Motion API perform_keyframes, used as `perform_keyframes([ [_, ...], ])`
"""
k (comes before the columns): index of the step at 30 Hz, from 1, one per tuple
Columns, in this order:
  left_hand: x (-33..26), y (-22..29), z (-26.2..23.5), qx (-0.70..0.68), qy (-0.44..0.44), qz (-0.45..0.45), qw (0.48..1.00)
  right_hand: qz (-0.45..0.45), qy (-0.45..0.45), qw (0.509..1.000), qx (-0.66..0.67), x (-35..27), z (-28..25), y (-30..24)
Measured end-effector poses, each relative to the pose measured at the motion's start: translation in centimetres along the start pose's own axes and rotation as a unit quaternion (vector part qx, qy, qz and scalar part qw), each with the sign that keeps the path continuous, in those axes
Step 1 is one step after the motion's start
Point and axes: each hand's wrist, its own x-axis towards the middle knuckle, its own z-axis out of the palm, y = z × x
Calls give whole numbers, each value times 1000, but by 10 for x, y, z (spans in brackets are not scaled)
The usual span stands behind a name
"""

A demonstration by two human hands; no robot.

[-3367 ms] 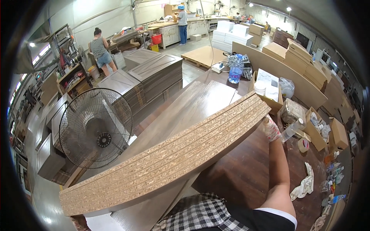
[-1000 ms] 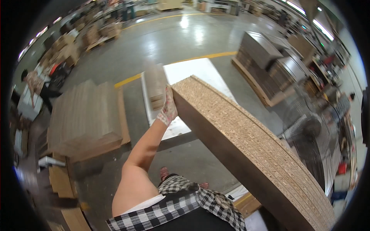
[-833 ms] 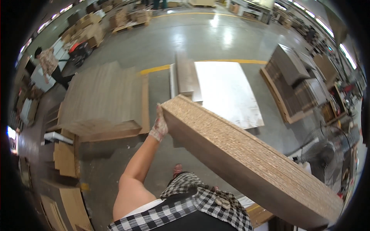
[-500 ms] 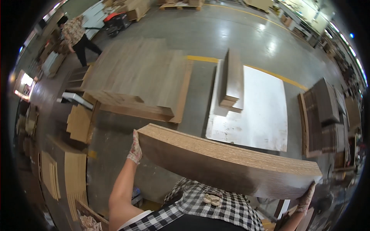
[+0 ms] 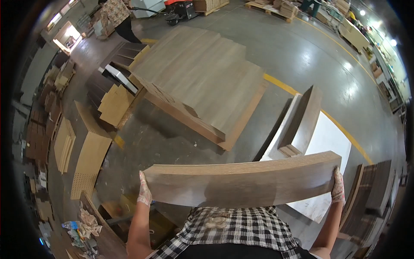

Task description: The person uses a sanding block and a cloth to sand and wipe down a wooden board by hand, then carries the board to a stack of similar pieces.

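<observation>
you carry a stack of wood-faced boards level across your front, just above your checked shirt. your left hand, in a speckled glove, is closed round the stack's left end, and your right hand, gloved the same, is closed round its right end. past the stack, on the concrete floor, a white sheet lies to the right with a narrow pile of dark panels on its left part. farther off and to the left sits a big stepped pile of grey-brown panels. a yellow floor line runs behind it. pale perforated boards lie at the near left. a person stands at the far left.
</observation>
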Motion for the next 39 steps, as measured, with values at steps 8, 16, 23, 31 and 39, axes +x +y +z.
perform_keyframes([
  [8, 52, 6, -21, -32, 72, -65, 995, 28, -108, 991, -72, 142, 133, -72],
  [16, 106, 45, -17, -95, 76, -124, 985, 77, -163, 980, -79, 249, 214, -103],
  [23, 109, 49, 41, -112, 107, -86, 984, 78, -239, 961, -112, 353, 254, -121],
  [31, 122, 1, 118, -91, 224, -120, 963, 74, -284, 942, -162, 492, 286, -153],
  [39, 203, -51, 105, -25, 278, -83, 957, 41, -261, 934, -242, 565, 360, -186],
])
